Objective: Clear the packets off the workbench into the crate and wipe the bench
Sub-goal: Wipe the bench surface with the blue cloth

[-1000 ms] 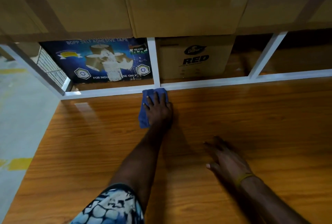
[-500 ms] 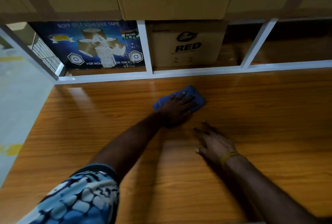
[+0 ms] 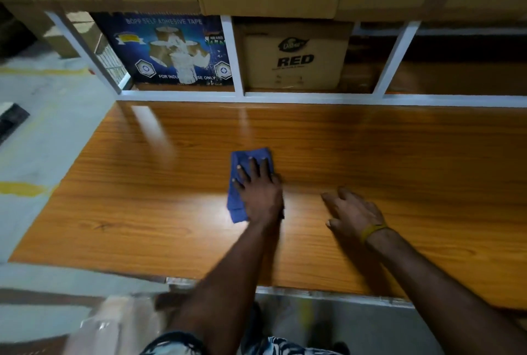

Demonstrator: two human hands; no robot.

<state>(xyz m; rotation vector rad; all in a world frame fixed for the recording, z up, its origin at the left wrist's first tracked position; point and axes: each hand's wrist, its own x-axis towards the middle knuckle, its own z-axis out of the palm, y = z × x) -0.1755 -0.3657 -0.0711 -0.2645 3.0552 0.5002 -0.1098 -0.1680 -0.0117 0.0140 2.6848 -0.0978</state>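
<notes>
I am pressing my left hand (image 3: 258,192), fingers spread, flat on the soft, limp cloth (image 3: 238,183); right hand (image 3: 352,212) resting loosely spread just beside it.

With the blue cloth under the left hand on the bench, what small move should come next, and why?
Probably slide the left hand, pressing the blue cloth flat, sideways toward the bench's left end. No packets show on the wood, so only wiping seems left. The right hand rests on the bench beside it, holding nothing.

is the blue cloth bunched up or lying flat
Flat: the blue cloth lies pressed on the bench under the left hand.
</notes>
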